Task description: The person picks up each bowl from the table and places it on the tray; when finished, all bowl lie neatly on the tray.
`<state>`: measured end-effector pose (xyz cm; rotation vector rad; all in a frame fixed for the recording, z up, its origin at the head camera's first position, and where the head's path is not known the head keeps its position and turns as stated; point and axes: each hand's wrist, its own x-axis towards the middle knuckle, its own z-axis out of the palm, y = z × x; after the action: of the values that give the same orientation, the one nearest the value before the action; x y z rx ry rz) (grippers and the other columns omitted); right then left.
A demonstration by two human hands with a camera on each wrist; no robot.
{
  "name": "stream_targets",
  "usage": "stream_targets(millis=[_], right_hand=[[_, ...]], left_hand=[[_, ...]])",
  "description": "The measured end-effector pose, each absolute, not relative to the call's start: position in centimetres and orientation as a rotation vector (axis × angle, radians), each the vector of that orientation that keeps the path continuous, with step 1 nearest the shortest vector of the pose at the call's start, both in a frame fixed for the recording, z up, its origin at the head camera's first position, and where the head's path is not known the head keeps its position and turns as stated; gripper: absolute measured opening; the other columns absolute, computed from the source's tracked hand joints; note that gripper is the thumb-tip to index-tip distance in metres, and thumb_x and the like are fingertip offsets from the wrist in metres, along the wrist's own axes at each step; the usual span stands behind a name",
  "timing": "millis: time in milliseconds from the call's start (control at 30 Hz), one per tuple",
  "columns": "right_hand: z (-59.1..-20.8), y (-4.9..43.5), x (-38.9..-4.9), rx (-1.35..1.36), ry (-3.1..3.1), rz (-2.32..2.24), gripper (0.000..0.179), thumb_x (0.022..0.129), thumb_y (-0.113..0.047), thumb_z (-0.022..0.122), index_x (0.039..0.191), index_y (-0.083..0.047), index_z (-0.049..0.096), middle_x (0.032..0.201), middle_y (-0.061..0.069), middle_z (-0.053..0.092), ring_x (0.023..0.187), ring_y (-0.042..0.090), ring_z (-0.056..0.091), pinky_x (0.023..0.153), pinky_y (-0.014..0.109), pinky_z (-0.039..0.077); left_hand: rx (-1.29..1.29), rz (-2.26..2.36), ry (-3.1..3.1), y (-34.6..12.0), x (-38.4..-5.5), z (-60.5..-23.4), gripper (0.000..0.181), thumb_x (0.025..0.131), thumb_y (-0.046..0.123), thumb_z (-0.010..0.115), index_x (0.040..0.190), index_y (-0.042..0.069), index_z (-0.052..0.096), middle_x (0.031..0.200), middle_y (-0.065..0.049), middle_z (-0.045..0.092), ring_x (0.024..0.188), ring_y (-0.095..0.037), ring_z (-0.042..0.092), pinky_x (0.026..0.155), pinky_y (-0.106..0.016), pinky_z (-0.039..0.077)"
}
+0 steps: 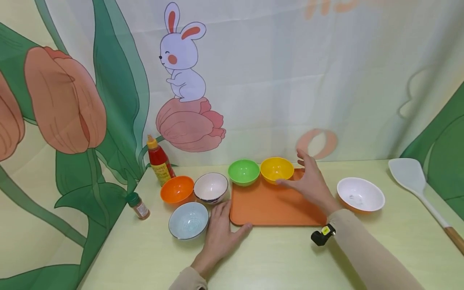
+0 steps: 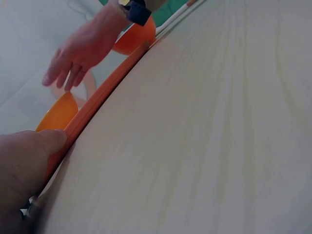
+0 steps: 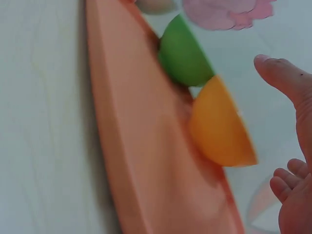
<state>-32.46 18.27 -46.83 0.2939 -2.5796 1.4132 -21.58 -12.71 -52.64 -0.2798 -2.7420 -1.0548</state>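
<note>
Nearest, the left hand (image 1: 220, 231) lies at the orange rectangular tray (image 1: 279, 211), fingers extended along its left side, thumb at the front rim; fingertip contact is hard to judge. Beyond, the right hand (image 1: 311, 183) hovers, fingers spread, near the round yellow bowl (image 1: 277, 170) at the tray's far edge.

Yellow-capped red bottle (image 1: 160, 163), green-lidded jar (image 1: 139, 207) near it, white spatula (image 1: 409, 177) with brown handle, rabbit-print cloth (image 1: 261, 88)

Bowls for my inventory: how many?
6: green bowl and yellow bowl on the tray; orange bowl, white bowl and pale-blue bowl left of it; white-orange bowl right.
</note>
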Motion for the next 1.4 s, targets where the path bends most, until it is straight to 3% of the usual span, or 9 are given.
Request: stream_targets(millis=[200, 300, 500, 600, 800, 967, 1200, 1300, 1400], right_hand=[[-44.7, 20.2, -29.4, 0.347, -2.463, 1.453, 0.118, 0.089, -0.046, 0.096, 0.178, -0.021, 0.023, 0.177, 0.011, 0.035, 0.159, 0.040, 0.040, 0.128, 0.065, 0.039], [-43.6, 21.5, -27.8, 0.344, -2.422, 1.450, 0.115, 0.089, -0.040, 0.097, 0.178, -0.024, 0.025, 0.176, 0.008, 0.039, 0.158, 0.035, 0.042, 0.129, 0.059, 0.038], [-42.0, 25.5, -25.2, 0.263, -2.341, 1.363, 0.112, 0.089, -0.023, 0.097, 0.177, -0.029, 0.028, 0.173, 0.004, 0.044, 0.156, 0.030, 0.044, 0.118, 0.016, 0.036], [-41.9, 27.7, -24.3, 0.238, -2.291, 1.344, 0.113, 0.087, -0.012, 0.097, 0.176, -0.028, 0.030, 0.171, 0.008, 0.046, 0.153, 0.024, 0.046, 0.113, 0.005, 0.034], [-42.3, 31.3, -23.0, 0.213, -2.243, 1.339, 0.115, 0.084, 0.002, 0.094, 0.176, -0.025, 0.031, 0.172, 0.007, 0.044, 0.152, 0.010, 0.044, 0.118, 0.004, 0.032], [-43.2, 33.3, -22.3, 0.184, -2.316, 1.333, 0.119, 0.088, -0.001, 0.093, 0.179, -0.024, 0.021, 0.178, 0.010, 0.035, 0.162, 0.018, 0.035, 0.118, 0.001, 0.027], [-45.6, 35.1, -22.6, 0.165, -2.478, 1.305, 0.126, 0.093, -0.015, 0.092, 0.181, -0.020, 0.003, 0.183, 0.024, 0.019, 0.168, 0.044, 0.018, 0.107, -0.007, 0.018], [-47.0, 35.6, -23.0, 0.140, -2.479, 1.331, 0.123, 0.093, -0.015, 0.092, 0.181, -0.018, 0.006, 0.182, 0.024, 0.020, 0.167, 0.043, 0.020, 0.108, -0.007, 0.020], [-48.2, 36.1, -23.3, 0.131, -2.454, 1.360, 0.118, 0.094, -0.013, 0.091, 0.180, -0.015, 0.010, 0.182, 0.024, 0.024, 0.168, 0.033, 0.025, 0.110, -0.006, 0.023]], left_hand=[[-0.272, -1.064, -2.736, -12.6, -21.6, -52.7, 0.099, 0.094, 0.051, 0.086, 0.167, -0.001, 0.044, 0.166, -0.019, 0.049, 0.156, -0.038, 0.043, 0.133, -0.056, 0.035], [-0.268, -1.063, -2.736, -12.6, -21.5, -52.6, 0.099, 0.094, 0.051, 0.086, 0.168, -0.001, 0.044, 0.166, -0.019, 0.049, 0.155, -0.038, 0.043, 0.133, -0.055, 0.036], [-0.270, -1.064, -2.740, -12.5, -21.6, -52.5, 0.100, 0.095, 0.051, 0.085, 0.169, 0.000, 0.043, 0.167, -0.018, 0.048, 0.156, -0.037, 0.042, 0.133, -0.055, 0.035], [-0.263, -1.065, -2.749, -12.5, -21.5, -52.5, 0.100, 0.095, 0.052, 0.085, 0.169, 0.001, 0.042, 0.168, -0.017, 0.047, 0.157, -0.037, 0.041, 0.134, -0.055, 0.035], [-0.254, -1.059, -2.754, -12.5, -21.4, -52.5, 0.101, 0.094, 0.052, 0.085, 0.169, 0.000, 0.042, 0.168, -0.017, 0.047, 0.158, -0.036, 0.040, 0.134, -0.054, 0.035], [-0.258, -1.056, -2.753, -12.5, -21.4, -52.5, 0.100, 0.095, 0.052, 0.085, 0.169, 0.000, 0.043, 0.168, -0.018, 0.047, 0.158, -0.037, 0.041, 0.134, -0.054, 0.034], [-0.269, -1.056, -2.749, -12.5, -21.4, -52.6, 0.100, 0.095, 0.052, 0.085, 0.169, -0.001, 0.043, 0.167, -0.018, 0.048, 0.157, -0.037, 0.041, 0.134, -0.055, 0.034], [-0.271, -1.048, -2.754, -12.6, -21.5, -52.7, 0.100, 0.095, 0.052, 0.084, 0.169, -0.001, 0.042, 0.167, -0.018, 0.048, 0.157, -0.037, 0.041, 0.134, -0.054, 0.034], [-0.268, -1.045, -2.756, -12.6, -21.5, -52.7, 0.101, 0.095, 0.053, 0.084, 0.169, -0.001, 0.042, 0.167, -0.019, 0.047, 0.157, -0.038, 0.041, 0.134, -0.054, 0.034]])
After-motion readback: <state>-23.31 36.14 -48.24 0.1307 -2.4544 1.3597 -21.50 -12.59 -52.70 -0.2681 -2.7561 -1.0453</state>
